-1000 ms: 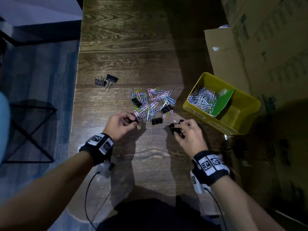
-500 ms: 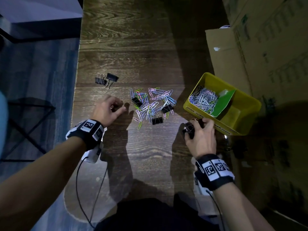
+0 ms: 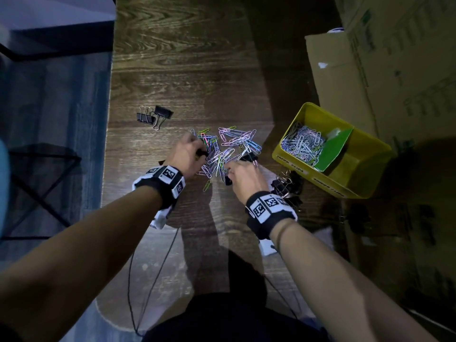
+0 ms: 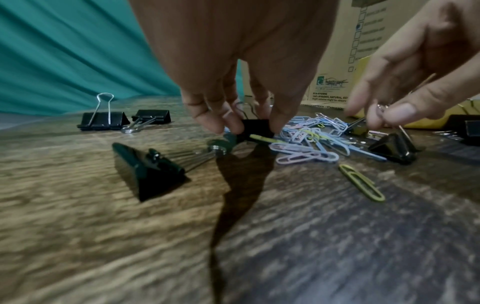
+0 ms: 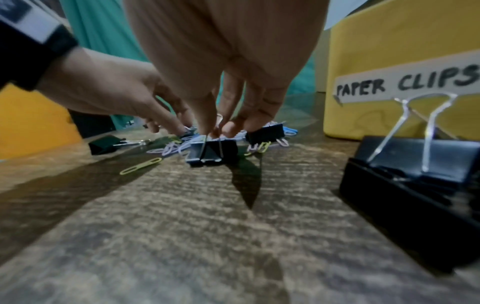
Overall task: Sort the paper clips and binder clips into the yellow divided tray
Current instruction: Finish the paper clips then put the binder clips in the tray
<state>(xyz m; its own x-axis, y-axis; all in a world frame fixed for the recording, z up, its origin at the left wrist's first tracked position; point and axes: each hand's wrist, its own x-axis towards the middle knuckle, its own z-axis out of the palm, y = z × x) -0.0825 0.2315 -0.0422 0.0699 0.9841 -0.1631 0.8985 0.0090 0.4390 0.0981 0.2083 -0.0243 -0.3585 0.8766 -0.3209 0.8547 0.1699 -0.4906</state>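
Loose coloured paper clips (image 3: 229,149) lie heaped mid-table with black binder clips among them. My left hand (image 3: 197,151) pinches a black binder clip (image 4: 257,128) at the heap's left edge, thumb and fingers on its sides. My right hand (image 5: 218,131) pinches the wire handles of another binder clip (image 5: 213,153) at the heap's near edge. The yellow divided tray (image 3: 365,183) stands to the right. Its left compartment, labelled PAPER CLIPS, holds paper clips (image 3: 303,144) beside a green divider (image 3: 333,150).
Several binder clips (image 3: 286,186) lie heaped on the table before the tray. Two more (image 3: 154,114) sit at the far left, one (image 4: 148,170) lies left of my left hand. A lone green paper clip (image 3: 206,185) lies near. Cardboard boxes (image 3: 370,58) stand behind the tray.
My left hand came back from the table's left side to the heap and took a binder clip. My right hand moved from the tray's front to the heap and pinched a clip's handles.
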